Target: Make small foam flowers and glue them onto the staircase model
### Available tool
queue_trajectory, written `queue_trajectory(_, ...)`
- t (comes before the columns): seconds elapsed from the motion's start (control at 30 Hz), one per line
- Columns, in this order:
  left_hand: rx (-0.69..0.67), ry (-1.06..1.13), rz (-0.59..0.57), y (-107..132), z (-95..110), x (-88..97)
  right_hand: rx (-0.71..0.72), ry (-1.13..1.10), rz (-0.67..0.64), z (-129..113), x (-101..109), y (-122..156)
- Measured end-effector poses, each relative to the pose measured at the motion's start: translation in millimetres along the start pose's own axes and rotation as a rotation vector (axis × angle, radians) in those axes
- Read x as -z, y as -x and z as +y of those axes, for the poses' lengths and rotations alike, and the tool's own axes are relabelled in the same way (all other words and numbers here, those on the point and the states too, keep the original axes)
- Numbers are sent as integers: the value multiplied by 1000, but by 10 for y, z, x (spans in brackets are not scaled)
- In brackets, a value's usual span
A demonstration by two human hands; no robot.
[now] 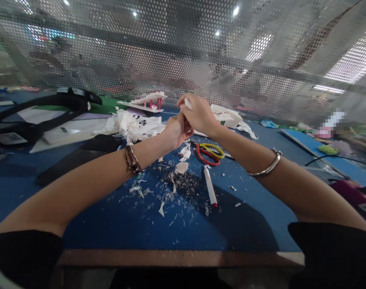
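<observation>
Table (110,237): stretching before the person, running back toward the perforated screen (170,52).
Hands: the left hand (176,130) and right hand (198,113) are meeting over the middle, a small piece (188,103) sitting in the right.
Scissors (211,163): lying on the table, nearer than the hands.
Marker (210,186): lying nearer still, small scraps (183,182) spreading to its left.
Paper heap (127,124): resting left of the hands, the stepped model (151,100) standing behind.
Flat case (80,158): lying beyond the left forearm.
Board (342,156): lying far right.
</observation>
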State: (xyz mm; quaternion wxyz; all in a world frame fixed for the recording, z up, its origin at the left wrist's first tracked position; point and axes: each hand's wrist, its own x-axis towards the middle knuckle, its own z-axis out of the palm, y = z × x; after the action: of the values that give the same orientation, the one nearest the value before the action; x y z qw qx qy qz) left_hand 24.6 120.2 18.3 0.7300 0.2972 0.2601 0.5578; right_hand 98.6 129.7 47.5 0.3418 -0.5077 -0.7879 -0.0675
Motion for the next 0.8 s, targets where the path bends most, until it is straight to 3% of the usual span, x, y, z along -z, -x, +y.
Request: queue_trajectory(0.8,49,3,15,-33,2,-3,-51,-108,-52,29,-24,-23)
